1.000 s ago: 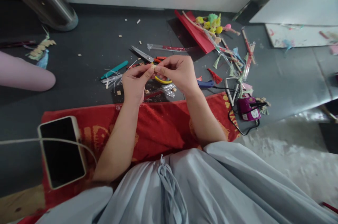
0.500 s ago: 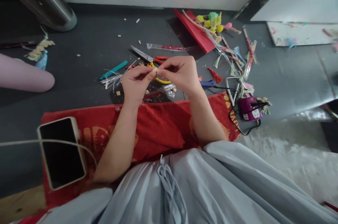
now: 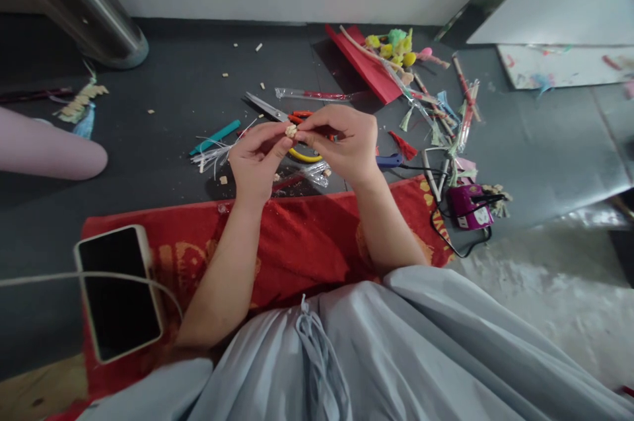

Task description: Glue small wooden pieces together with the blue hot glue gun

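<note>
A small, pale, knobbly beige piece (image 3: 291, 131) is pinched between my two hands; its exact kind is too small to tell. My left hand (image 3: 257, 155) closes thumb and forefinger on its left side. My right hand (image 3: 344, 140) grips it from the right with thumb and fingertips. Just beneath and behind the hands lie scissors (image 3: 265, 106) with metal blades and orange handles. A yellow handle loop (image 3: 304, 155) shows partly below the fingers. Left of my left hand are a teal stick-like tool (image 3: 218, 137) and a bundle of white strands (image 3: 215, 156).
A red cloth (image 3: 307, 236) covers the near edge, with a phone (image 3: 119, 292) and cable on it. To the right lie a blue-handled tool (image 3: 389, 161), a red tassel (image 3: 403, 145), a purple box (image 3: 468, 206) and red paper (image 3: 364, 64). A metal post (image 3: 106, 11) stands at left.
The beige piece shows more plainly between my fingertips, and my fingers have shifted slightly around it. The whole view has moved a little. Both hands keep their pinch.
</note>
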{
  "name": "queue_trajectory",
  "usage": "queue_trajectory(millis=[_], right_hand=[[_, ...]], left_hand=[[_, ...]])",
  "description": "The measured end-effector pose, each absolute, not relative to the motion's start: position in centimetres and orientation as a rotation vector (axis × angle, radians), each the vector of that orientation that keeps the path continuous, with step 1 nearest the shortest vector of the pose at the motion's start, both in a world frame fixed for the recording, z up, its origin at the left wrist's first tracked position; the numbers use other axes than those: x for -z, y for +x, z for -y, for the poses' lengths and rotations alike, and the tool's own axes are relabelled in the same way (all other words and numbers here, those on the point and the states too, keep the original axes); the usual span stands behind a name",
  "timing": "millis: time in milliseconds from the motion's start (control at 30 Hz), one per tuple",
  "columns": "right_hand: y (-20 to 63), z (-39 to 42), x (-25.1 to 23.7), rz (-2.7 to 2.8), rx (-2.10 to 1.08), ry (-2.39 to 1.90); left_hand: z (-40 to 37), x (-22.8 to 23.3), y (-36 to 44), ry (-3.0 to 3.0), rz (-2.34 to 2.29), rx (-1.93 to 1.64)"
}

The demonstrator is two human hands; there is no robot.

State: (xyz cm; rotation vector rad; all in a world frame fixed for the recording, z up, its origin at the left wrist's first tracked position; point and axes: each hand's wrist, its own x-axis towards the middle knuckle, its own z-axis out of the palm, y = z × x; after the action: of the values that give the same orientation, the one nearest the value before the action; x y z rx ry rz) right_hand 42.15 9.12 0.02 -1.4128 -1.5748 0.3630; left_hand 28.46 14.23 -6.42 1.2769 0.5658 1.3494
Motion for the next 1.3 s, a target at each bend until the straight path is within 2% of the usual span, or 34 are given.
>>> queue_trajectory(millis=[567, 1067, 1300], right_hand=[[42.7, -9.3, 0.4, 1.739, -0.253, -1.335], [42.3, -9.5, 1.0, 1.529, -0.579, -1.261], [42.1, -9.7, 1.4, 1.467, -0.625, -1.234]], left_hand=[[-14.9, 6.6, 28.3, 1.342, -0.443, -1.421], [-14.5, 6.0, 28.1, 1.602, -0.578, -1.621], [-14.6, 6.0, 27.8, 1.698, -0.583, -1.667]])
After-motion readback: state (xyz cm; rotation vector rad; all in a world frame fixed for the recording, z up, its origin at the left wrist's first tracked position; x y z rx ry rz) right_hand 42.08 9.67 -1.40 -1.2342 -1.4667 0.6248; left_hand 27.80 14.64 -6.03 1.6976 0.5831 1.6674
